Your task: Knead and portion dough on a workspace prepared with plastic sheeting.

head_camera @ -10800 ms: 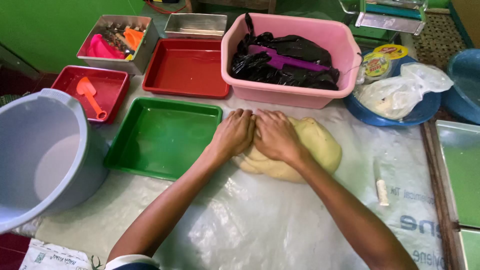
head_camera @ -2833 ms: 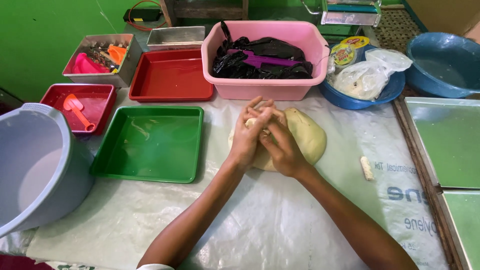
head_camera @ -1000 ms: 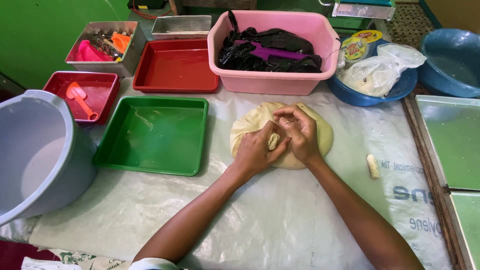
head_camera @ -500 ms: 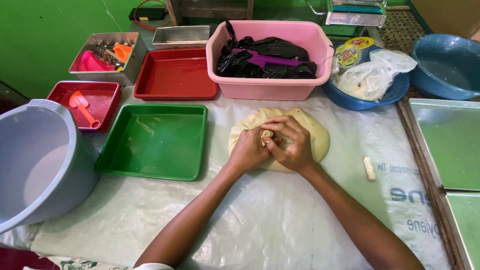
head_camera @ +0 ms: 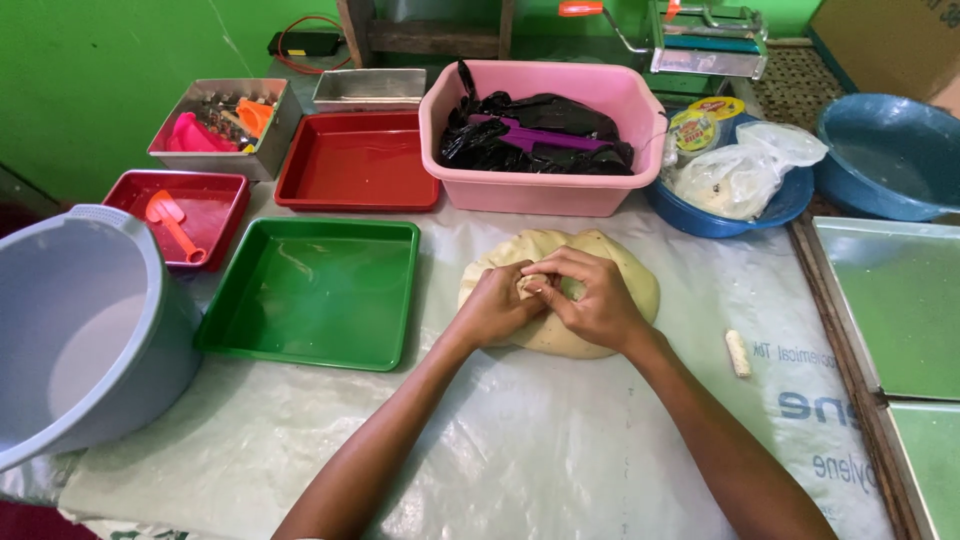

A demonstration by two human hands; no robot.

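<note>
Both forearms angle inward, left hand [head_camera: 497, 308] and right hand [head_camera: 592, 300] meeting, fingertips pinched together

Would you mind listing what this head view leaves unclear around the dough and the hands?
- Head view: the middle of the dough is hidden by the left hand and right hand.
- The small piece pinched between the fingertips is too small to make out.
- The pink tub holds black plastic that covers whatever lies below.
- The grey bucket is cut off by the left edge.

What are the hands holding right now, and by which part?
Both the left hand and right hand pinch a small bit of dough at the top of the dough mound, between their fingertips.
</note>
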